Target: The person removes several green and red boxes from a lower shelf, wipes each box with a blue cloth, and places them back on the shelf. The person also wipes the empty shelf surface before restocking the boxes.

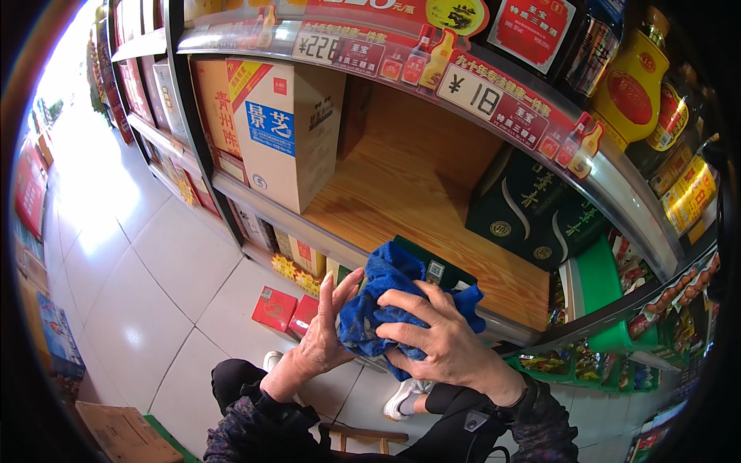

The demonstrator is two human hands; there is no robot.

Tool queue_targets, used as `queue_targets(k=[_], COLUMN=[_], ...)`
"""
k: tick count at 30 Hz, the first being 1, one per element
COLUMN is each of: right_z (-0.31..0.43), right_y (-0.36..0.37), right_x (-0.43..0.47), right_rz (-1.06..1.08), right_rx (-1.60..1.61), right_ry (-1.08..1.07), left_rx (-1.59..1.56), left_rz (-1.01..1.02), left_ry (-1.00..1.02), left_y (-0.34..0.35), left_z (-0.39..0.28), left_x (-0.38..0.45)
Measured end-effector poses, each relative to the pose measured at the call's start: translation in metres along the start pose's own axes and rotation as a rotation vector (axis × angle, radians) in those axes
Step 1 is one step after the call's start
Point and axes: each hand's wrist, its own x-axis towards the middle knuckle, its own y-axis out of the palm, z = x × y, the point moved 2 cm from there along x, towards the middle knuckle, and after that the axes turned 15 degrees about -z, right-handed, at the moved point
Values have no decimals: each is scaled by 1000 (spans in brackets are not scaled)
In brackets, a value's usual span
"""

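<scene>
A crumpled blue cloth (385,295) is bunched between my hands, just in front of the shelf edge. My right hand (431,338) grips it from the right with bent fingers. On its left side my left hand (330,330) presses against the cloth, fingers raised and partly spread. Behind the cloth a dark green box (443,266) shows in part; whether a hand supports it is hidden. Beyond it lies a wooden shelf board (399,191), with a beige carton (283,133) at its left and dark green boxes (527,208) at its right.
Above the board runs a shelf rail (405,61) with price tags, and bottles (631,87) stand over it. Small red boxes (275,308) are near the lower shelf. Green bins (608,307) hold packets at the right. A wooden stool (365,434) is below me; a cardboard box (124,431) lies lower left.
</scene>
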Motion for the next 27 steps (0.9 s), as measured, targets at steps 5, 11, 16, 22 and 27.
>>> queue_targets(k=[5,11,16,22,27], right_z=[-1,-9,-2,-2,-17], right_y=[11,6,14,15,15], right_x=[1,8,5,8,24], right_rz=[-80,-353,-453,-402,-259], right_rx=[25,140,-82,-184,-116], right_ry=[4,162,208,219,133], left_rx=[251,-26,52,174,277], left_rz=[138,-41,-168,-62,-69], left_ry=[-117,-155,-1,237,210], left_y=[2,3,4,4,1], left_z=[-5,-5,-9,-15,-16], left_x=[-8,-10,-7,-4,-7])
